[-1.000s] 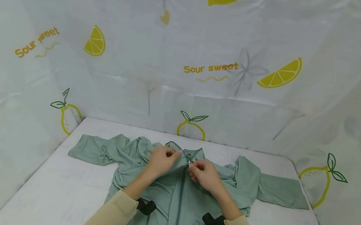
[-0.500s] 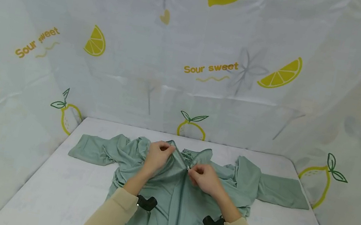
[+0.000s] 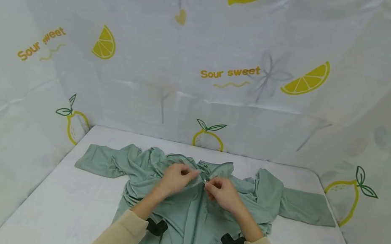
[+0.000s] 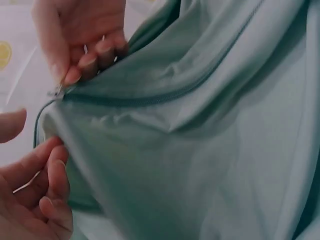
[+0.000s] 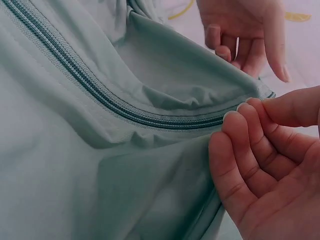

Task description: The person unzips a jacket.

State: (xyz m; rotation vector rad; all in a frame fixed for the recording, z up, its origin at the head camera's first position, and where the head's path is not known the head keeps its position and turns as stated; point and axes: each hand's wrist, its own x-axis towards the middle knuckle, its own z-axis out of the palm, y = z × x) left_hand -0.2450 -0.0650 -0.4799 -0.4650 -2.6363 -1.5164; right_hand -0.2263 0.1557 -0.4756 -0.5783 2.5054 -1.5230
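A sage-green zip-up jacket (image 3: 176,204) lies front up, its collar spread at the zipper's top. My right hand (image 3: 223,193) pinches the small metal zipper pull (image 4: 59,91) between thumb and fingertips. Below it the dark green zipper (image 3: 195,228) runs closed down the front; above it the two edges part. My left hand (image 3: 176,177) is just left of the pull. In the left wrist view its fingertips (image 4: 56,145) touch the jacket's edge, with the thumb standing apart from them.
The jacket's sleeves (image 3: 306,207) (image 3: 101,161) stretch out to both sides on the white table (image 3: 48,201). A lemon-print sheet (image 3: 137,100) hangs behind and on both sides. Black wrist-camera mounts (image 3: 234,243) sit under both wrists.
My left hand lifted the left collar edge up and left, then let it go and came back toward the zipper. That edge folds outward now. The right hand stays at the pull, slightly lower.
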